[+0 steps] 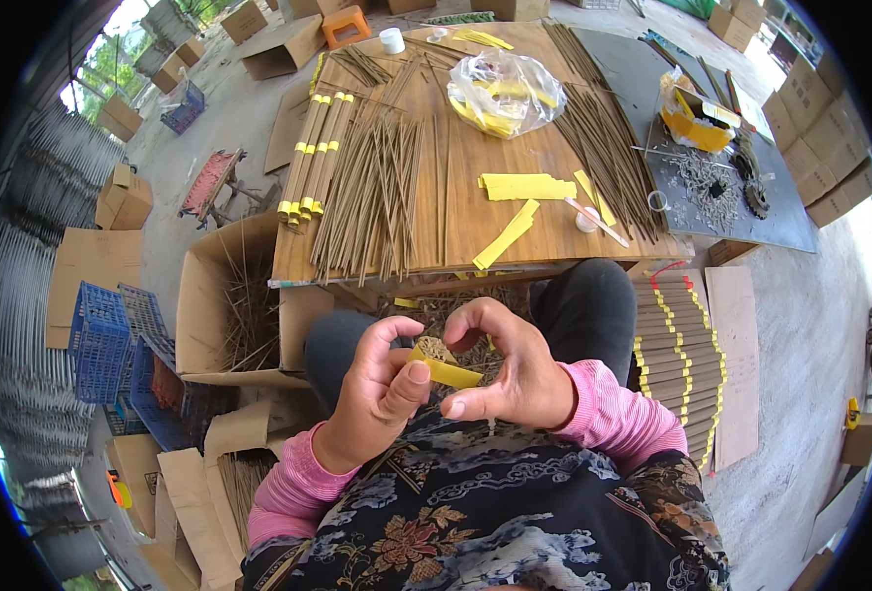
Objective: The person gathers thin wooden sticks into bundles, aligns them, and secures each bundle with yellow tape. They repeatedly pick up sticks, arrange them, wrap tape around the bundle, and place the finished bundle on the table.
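Note:
My left hand [372, 389] is closed round a bundle of thin brown sticks [434, 349], seen end-on above my lap. A yellow paper strip [451, 373] wraps the bundle's end, its loose tail sticking out to the right. My right hand [524, 369] is beside it, finger and thumb curved apart around the tail; whether a fingertip touches the bundle I cannot tell. On the wooden table [455, 241] ahead lie loose brown sticks [372, 197], a stack of yellow strips [524, 187], and a small white pot [586, 220] with a brush [601, 225] across it.
Yellow-banded bundles [313, 158] lie at the table's left; more bundles [679, 355] lie low on my right. A plastic bag [505, 94] holds yellow strips. A cardboard box [199, 315] with sticks and blue crates [101, 340] stand left. A grey board [780, 197] bears metal bits.

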`<control>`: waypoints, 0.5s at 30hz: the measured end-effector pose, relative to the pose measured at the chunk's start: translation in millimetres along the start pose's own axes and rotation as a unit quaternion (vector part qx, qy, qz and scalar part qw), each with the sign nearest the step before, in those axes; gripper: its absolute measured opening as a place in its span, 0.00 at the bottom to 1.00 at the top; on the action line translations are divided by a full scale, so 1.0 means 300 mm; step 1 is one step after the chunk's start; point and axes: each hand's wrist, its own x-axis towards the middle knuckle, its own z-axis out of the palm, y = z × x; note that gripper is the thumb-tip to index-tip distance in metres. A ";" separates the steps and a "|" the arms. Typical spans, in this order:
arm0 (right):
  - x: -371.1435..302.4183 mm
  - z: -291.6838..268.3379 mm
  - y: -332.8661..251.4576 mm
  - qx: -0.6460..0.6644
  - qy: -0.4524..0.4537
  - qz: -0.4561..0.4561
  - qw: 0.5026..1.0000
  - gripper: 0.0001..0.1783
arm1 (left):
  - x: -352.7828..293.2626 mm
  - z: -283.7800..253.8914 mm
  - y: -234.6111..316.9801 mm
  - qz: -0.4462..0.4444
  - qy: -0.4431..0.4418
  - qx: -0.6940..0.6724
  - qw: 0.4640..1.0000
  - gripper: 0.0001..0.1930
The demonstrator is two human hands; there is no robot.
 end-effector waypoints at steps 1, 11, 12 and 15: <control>-0.003 0.007 0.003 0.022 -0.010 0.009 1.000 0.28 | 0.003 0.006 0.001 0.006 0.005 0.012 1.000 0.23; 0.002 0.024 0.055 0.201 0.002 -0.117 0.973 0.07 | 0.019 0.024 -0.008 0.006 -0.048 -0.069 0.996 0.20; 0.005 0.021 0.062 0.182 0.006 -0.141 0.973 0.06 | 0.021 0.023 -0.005 0.004 -0.055 -0.069 0.996 0.20; 0.005 -0.009 0.066 0.185 -0.043 -0.138 0.972 0.06 | 0.025 0.024 0.001 -0.003 -0.071 -0.073 0.995 0.20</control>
